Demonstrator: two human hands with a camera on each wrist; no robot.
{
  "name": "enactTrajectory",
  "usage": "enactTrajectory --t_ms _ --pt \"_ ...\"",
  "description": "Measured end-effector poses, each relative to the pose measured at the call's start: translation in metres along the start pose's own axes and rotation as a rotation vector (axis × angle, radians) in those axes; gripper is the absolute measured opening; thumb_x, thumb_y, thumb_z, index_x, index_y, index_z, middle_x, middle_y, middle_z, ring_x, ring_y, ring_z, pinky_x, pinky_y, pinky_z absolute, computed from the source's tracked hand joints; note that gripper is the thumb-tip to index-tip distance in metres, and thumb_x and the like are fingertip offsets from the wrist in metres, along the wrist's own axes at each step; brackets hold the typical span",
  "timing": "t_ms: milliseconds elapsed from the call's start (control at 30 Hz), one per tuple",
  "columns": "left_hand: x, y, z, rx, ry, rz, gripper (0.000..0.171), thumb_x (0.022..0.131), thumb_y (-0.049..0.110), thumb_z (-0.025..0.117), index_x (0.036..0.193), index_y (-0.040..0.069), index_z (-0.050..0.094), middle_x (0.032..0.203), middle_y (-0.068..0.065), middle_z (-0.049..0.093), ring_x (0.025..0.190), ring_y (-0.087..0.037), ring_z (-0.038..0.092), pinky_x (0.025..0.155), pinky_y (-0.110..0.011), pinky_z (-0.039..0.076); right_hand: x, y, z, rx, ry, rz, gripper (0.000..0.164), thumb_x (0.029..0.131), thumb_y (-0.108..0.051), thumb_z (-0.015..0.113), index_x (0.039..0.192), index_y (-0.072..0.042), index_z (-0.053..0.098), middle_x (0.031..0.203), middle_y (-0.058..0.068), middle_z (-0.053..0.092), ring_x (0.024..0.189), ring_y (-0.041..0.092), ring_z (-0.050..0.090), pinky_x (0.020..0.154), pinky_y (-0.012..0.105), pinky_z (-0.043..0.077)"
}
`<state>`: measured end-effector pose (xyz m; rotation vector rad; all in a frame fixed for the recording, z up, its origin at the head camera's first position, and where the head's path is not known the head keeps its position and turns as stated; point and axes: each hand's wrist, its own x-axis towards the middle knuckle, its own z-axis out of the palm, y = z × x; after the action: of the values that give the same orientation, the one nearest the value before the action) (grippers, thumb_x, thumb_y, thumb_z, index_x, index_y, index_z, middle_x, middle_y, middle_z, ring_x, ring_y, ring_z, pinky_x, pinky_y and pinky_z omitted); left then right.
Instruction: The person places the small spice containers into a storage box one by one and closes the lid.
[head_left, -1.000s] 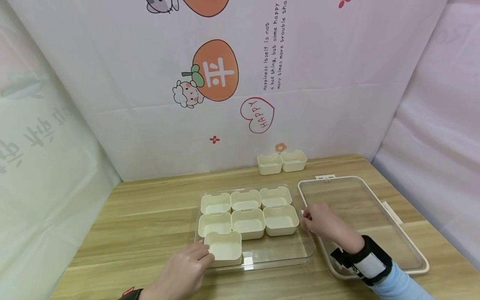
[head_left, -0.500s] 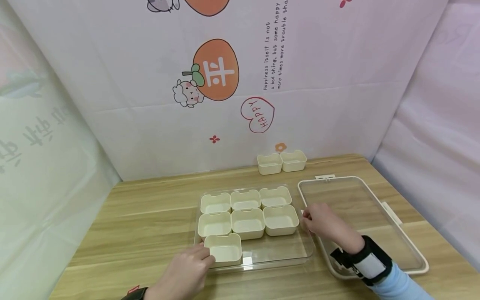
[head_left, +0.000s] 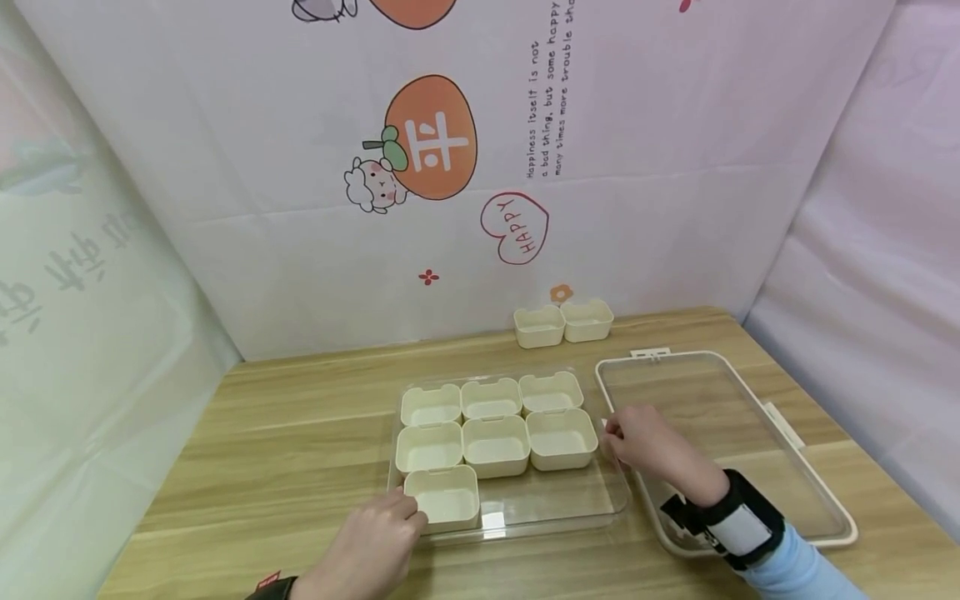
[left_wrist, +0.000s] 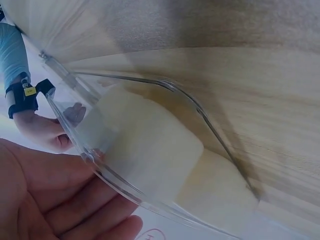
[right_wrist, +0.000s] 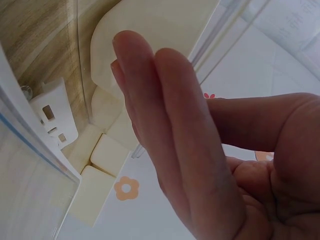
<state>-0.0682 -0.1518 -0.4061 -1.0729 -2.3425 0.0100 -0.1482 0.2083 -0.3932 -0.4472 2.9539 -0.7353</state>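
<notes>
Cream-coloured small boxes stand in rows inside a clear tray [head_left: 551,510]. The left hand [head_left: 375,533] is at the front-left box [head_left: 442,498], fingers and thumb at its left side. In the left wrist view, the left hand's fingers [left_wrist: 90,210] lie along the tray's transparent wall, beside the pale boxes [left_wrist: 150,140]. The right hand [head_left: 652,446] holds the tray's right edge, between the tray and a clear lid [head_left: 720,417]. Its fingers [right_wrist: 175,115] look fairly straight in the right wrist view, the thumb tip hidden behind them.
Two more cream boxes [head_left: 562,325] sit side by side at the back of the wooden table [head_left: 300,450]. The lid, with a pale frame and latches [head_left: 783,427], lies right of the tray. A printed cloth [head_left: 300,275] hangs behind.
The front-left box has settled lower and shifted slightly left, together with the left hand. The right hand has stayed at the tray's edge.
</notes>
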Motion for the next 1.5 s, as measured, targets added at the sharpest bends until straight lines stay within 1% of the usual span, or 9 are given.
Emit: enactTrajectory --t_ms 200,300,433,600,867,1033,1133,1333,1500 --pt "0.000 0.001 -0.002 0.007 -0.030 -0.015 0.018 0.050 0.000 0.067 0.057 0.013 0.057 0.059 0.005 0.048 0.058 -0.011 0.048 0.048 -0.022 0.040 0.001 0.000 0.000 0.037 -0.017 0.042 0.016 0.084 -0.006 0.060 0.071 -0.004 0.067 0.052 -0.003 0.055 0.050 0.009 0.050 0.048 0.025 0.042" --pt "-0.001 0.002 -0.003 0.023 -0.055 -0.016 0.020 0.050 0.000 0.069 0.060 0.013 0.058 0.060 0.005 0.050 0.059 -0.011 0.049 0.047 -0.022 0.040 0.001 0.000 0.000 0.049 -0.016 0.036 0.017 0.084 -0.005 0.060 0.070 -0.003 0.067 0.052 -0.003 0.055 0.050 0.009 0.050 0.048 0.025 0.042" --pt "-0.001 0.003 -0.004 0.057 -0.091 -0.023 0.020 0.055 -0.001 0.071 0.061 0.014 0.059 0.061 0.005 0.051 0.059 -0.011 0.049 0.046 -0.022 0.040 0.001 0.001 0.000 0.051 -0.013 0.026 0.018 0.085 -0.005 0.059 0.069 -0.004 0.067 0.051 -0.003 0.054 0.049 0.009 0.049 0.048 0.024 0.041" --pt "-0.002 0.002 -0.005 0.064 -0.140 -0.042 0.018 0.059 -0.001 0.070 0.063 0.013 0.058 0.062 0.005 0.051 0.059 -0.011 0.048 0.044 -0.022 0.038 0.002 0.000 -0.001 0.049 -0.015 0.022 0.018 0.085 -0.005 0.060 0.069 -0.004 0.067 0.051 -0.003 0.055 0.049 0.008 0.049 0.048 0.024 0.041" --pt "-0.003 0.002 -0.004 0.123 -0.092 -0.033 0.020 0.054 0.000 0.071 0.060 0.013 0.056 0.060 0.004 0.051 0.058 -0.012 0.049 0.042 -0.023 0.039 0.001 0.001 -0.001 0.051 -0.023 0.031 0.018 0.086 -0.006 0.060 0.070 -0.004 0.066 0.050 -0.001 0.056 0.048 0.009 0.049 0.048 0.024 0.041" --pt "-0.001 0.001 -0.006 0.121 -0.103 -0.035 0.020 0.055 0.000 0.071 0.060 0.013 0.056 0.060 0.004 0.052 0.057 -0.012 0.050 0.044 -0.024 0.041 0.001 0.001 -0.001 0.051 -0.021 0.026 0.017 0.086 -0.006 0.060 0.070 -0.004 0.066 0.050 0.000 0.057 0.048 0.009 0.049 0.047 0.024 0.041" --pt "-0.001 0.001 -0.007 0.105 -0.138 -0.038 0.020 0.058 -0.001 0.071 0.061 0.013 0.057 0.060 0.004 0.051 0.057 -0.012 0.050 0.044 -0.023 0.041 0.001 0.001 -0.002 0.047 -0.018 0.017 0.018 0.086 -0.006 0.060 0.070 -0.005 0.066 0.050 -0.001 0.056 0.047 0.008 0.049 0.047 0.024 0.040" --pt "0.003 0.000 -0.010 0.039 -0.249 -0.058 0.016 0.064 0.000 0.069 0.066 0.013 0.061 0.062 0.003 0.051 0.057 -0.012 0.048 0.043 -0.022 0.038 0.001 0.001 -0.002 0.039 -0.015 0.017 0.019 0.087 -0.006 0.059 0.069 -0.005 0.065 0.050 0.000 0.057 0.046 0.008 0.049 0.047 0.023 0.041" --pt "0.005 -0.001 -0.011 0.009 -0.288 -0.070 0.015 0.065 -0.001 0.069 0.067 0.013 0.062 0.062 0.003 0.051 0.057 -0.011 0.049 0.043 -0.023 0.039 0.001 0.000 -0.002 0.037 -0.021 0.025 0.019 0.087 -0.007 0.059 0.069 -0.006 0.065 0.050 0.001 0.058 0.046 0.008 0.050 0.047 0.024 0.042"
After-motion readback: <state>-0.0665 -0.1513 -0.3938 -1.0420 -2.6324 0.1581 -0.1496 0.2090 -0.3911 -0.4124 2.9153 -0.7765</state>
